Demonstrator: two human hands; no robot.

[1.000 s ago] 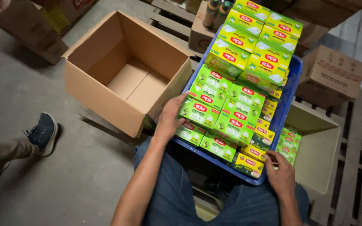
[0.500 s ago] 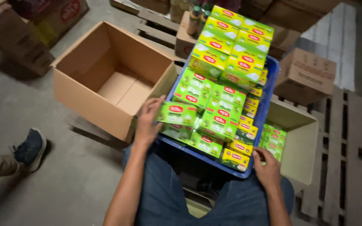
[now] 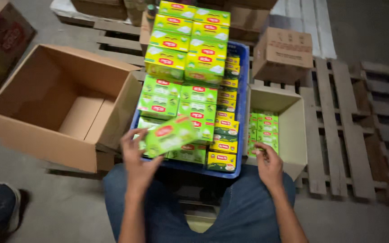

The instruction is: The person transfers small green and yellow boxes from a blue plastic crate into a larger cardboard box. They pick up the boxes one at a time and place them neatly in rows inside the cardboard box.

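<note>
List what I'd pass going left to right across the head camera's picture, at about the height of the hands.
Shoe → open cardboard box → left hand with green carton → blue crate → right hand → beige bin → wooden pallet.

My left hand (image 3: 137, 158), fingers curled in a grasp, forearm running down-frame. My right hand (image 3: 269, 164), fingers bent, palm down; both forearms bare above my jeans-clad knees.
</note>
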